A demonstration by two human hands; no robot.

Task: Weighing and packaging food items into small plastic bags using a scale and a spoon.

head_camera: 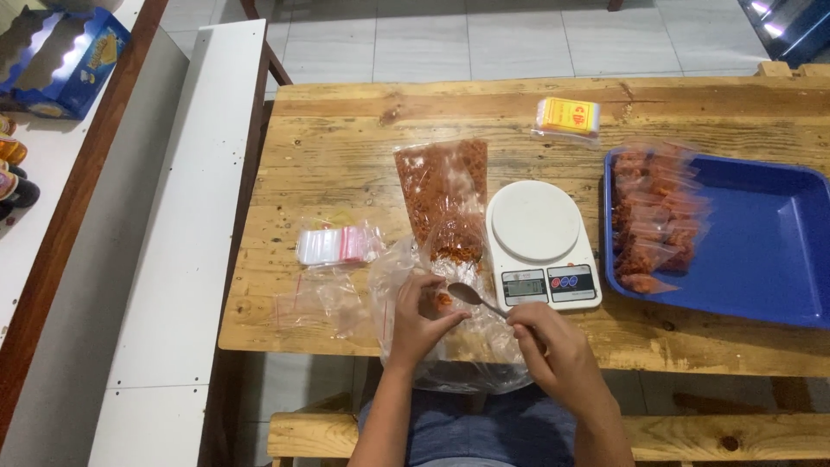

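Head view: both hands over a small clear bag at the near bench edge.

Left hand (421, 322), fingers pinched on the mouth of a small clear bag (443, 304) holding orange crumbs. Right hand (553, 346), fingers closed on a metal spoon (471, 296), bowl at the bag mouth. Large bag of orange snack (445, 203) at 12 o'clock of the hands; white kitchen scale (540, 244) at 1 o'clock; blue tray (769, 251) of filled packets at 3 o'clock; empty zip bags (337, 245) at 10 o'clock on the bench (346, 130).

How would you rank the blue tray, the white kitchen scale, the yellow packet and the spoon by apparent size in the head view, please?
1. blue tray, cut off by the frame
2. white kitchen scale
3. yellow packet and spoon: too alike to rank
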